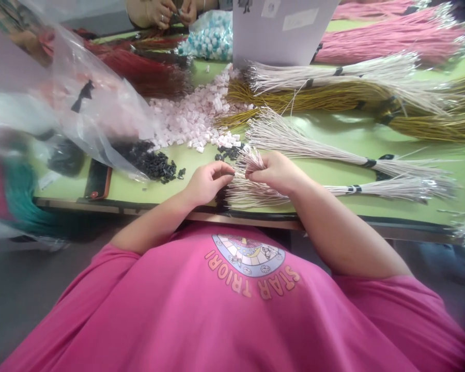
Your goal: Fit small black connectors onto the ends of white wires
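My right hand (277,173) is closed around the ends of several thin white wires, which stick up past its fingers. Just to its left, my left hand (212,182) has thumb and forefinger pinched together near the wire tips; whatever is between them is too small to make out. Under both hands a bundle of white wires (251,195) lies along the table edge, its loose ends fanned to the left. Small black pieces (229,153) lie just beyond my hands, beside a heap of small white plastic connectors (194,116).
A pile of black pieces (160,166) and a clear plastic bag (96,113) are at left. Tied white wires (313,142), yellow wires (333,99) and pink wires (387,39) lie at right. A box (279,36) stands behind. Another person's hands (170,11) work across the table.
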The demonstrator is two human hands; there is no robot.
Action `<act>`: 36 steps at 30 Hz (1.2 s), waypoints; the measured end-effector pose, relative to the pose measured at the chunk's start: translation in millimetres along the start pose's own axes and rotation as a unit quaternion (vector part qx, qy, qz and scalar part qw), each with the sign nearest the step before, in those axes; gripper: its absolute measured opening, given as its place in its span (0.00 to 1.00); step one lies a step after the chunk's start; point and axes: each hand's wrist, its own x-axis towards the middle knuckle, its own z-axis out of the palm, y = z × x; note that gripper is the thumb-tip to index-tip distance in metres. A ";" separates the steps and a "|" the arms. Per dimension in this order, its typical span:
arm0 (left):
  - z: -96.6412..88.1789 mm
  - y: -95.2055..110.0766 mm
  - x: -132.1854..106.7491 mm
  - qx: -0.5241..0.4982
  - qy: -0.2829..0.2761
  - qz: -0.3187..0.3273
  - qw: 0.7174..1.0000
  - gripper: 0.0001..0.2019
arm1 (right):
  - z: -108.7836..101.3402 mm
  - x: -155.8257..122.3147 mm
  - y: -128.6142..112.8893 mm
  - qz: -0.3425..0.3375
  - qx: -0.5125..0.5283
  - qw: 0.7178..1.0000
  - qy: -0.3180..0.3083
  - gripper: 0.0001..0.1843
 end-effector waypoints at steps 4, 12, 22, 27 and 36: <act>0.8 1.6 -0.7 -0.016 0.005 -0.009 1.000 0.11 | -0.3 -0.5 -0.2 -0.013 -0.007 1.000 -0.016 0.08; 4.6 2.7 1.0 -0.049 0.008 -0.004 0.999 0.13 | 5.7 -0.4 1.3 -0.057 0.002 0.998 0.019 0.07; 6.4 0.6 0.4 -0.021 0.020 0.024 0.999 0.10 | 9.1 0.6 1.2 -0.048 -0.020 0.998 0.037 0.06; 10.3 -0.6 1.0 0.072 0.032 0.095 0.992 0.07 | 12.0 1.7 2.3 -0.057 -0.047 0.996 0.043 0.07; 9.0 -4.8 1.1 0.095 0.048 0.117 0.987 0.06 | 2.5 -1.9 -2.0 -0.014 -0.041 0.999 -0.014 0.10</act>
